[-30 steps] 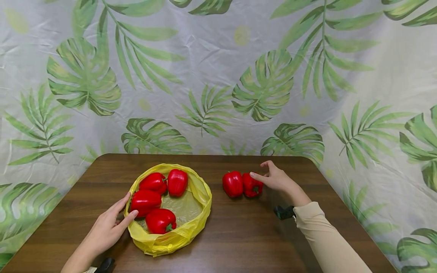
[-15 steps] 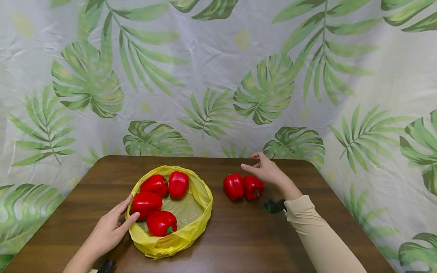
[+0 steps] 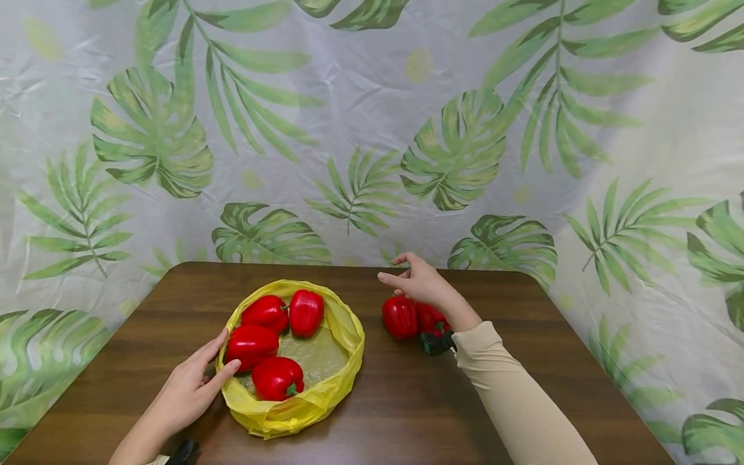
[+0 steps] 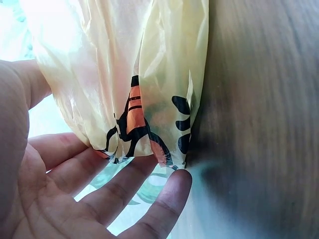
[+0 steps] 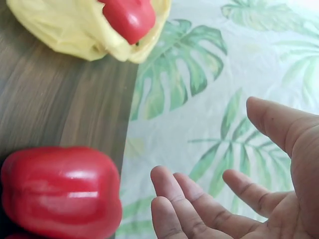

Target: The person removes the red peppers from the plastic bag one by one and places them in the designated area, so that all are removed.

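A yellow plastic bag (image 3: 325, 394) lies opened on the brown table (image 3: 407, 400) with several red bell peppers (image 3: 277, 377) inside. My left hand (image 3: 194, 385) rests flat against the bag's left rim, its fingers (image 4: 124, 191) straight beside the yellow plastic (image 4: 144, 79). Two more red peppers (image 3: 399, 316) sit on the table right of the bag. My right hand (image 3: 415, 279) hovers above them, fingers (image 5: 194, 199) loosely spread and holding nothing. One pepper (image 5: 60, 191) lies just below that palm in the right wrist view.
A leaf-print cloth (image 3: 360, 129) hangs behind the table and drapes down both sides. The table's far edge (image 3: 349, 263) runs just behind the right hand. Bare wood lies in front of the bag and to the right of the loose peppers.
My right hand has lifted off the right loose pepper and moved up and leftward above the pair. The left hand has stayed at the bag's rim.
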Tool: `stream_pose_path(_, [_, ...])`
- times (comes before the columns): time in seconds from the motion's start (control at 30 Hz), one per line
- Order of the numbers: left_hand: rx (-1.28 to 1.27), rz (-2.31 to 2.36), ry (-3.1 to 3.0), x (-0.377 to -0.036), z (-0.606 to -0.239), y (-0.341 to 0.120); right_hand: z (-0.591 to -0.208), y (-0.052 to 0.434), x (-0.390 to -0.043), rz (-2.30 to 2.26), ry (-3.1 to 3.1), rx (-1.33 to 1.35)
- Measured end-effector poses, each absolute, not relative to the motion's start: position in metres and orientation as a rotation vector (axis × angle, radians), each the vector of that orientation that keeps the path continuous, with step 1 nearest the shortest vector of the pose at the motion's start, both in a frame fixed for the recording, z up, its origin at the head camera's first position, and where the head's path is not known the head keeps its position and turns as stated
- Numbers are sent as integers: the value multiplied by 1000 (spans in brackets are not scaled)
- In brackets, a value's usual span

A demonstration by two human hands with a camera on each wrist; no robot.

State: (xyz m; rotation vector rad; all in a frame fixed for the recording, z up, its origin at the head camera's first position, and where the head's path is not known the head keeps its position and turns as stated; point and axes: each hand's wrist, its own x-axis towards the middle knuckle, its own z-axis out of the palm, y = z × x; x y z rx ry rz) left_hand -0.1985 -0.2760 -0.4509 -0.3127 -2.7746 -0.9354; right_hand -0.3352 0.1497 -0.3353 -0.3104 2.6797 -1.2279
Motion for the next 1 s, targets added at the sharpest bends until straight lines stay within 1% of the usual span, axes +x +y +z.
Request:
stream_pose_path(0.47, [-336,-903,-2768,-200,-453,-277,-321,98,-340,-1265,2566,-382])
stream_pose_path(0.87, [-350,-909,-2752,-198,-453,-275,-329,60,-347,-1171,2541,-457])
stream_pose_path(1.0, [-357,-904,-2743,-199,-453,-275,-330,49,-347,-1197,2525,-416])
